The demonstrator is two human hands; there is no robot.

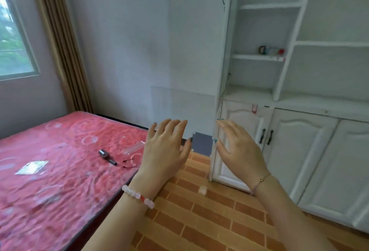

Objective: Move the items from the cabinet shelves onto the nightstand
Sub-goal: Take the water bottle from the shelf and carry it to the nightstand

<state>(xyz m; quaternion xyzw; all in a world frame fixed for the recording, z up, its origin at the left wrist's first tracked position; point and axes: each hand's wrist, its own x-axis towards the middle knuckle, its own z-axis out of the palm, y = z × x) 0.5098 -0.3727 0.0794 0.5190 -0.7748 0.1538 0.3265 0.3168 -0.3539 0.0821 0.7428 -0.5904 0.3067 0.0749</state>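
Apart, left hand (165, 151), right hand (240, 150), above floor (199, 222)

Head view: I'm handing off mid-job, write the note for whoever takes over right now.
Left hand: open, holding nothing, raised near the bed edge.
Right hand: open, holding nothing, by the lower cabinet door.
Small items sit on the middle cabinet shelf.
Nightstand not clearly in view, so nothing shows as delivered.
Left to do: carry the shelf items to the nightstand.
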